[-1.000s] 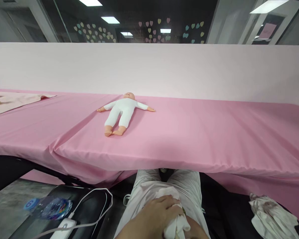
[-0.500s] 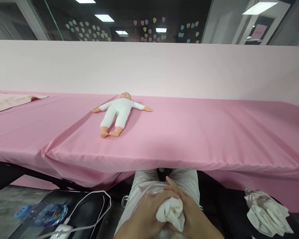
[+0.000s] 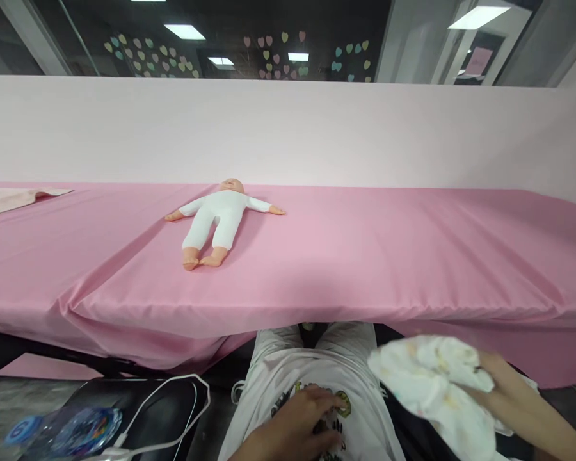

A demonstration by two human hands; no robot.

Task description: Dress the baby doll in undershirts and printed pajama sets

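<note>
A baby doll (image 3: 214,219) in a white suit lies on its back on the pink-covered table (image 3: 365,256), arms spread. Below the table's front edge, my right hand (image 3: 506,390) is closed on a bunched white cloth (image 3: 436,381) and holds it out to the right of my lap. My left hand (image 3: 300,422) rests on my lap against my white printed shirt, fingers curled loosely; nothing shows in it. Both hands are well short of the doll.
A pale pink cloth (image 3: 14,197) lies at the table's far left. On a dark seat at lower left are a white cable (image 3: 163,410) and a plastic bottle (image 3: 62,430). A pale pink panel (image 3: 288,128) stands behind the table.
Both hands held the white cloth together on my lap. Now my right hand has carried it off to the right and my left hand has let go, staying on my lap.
</note>
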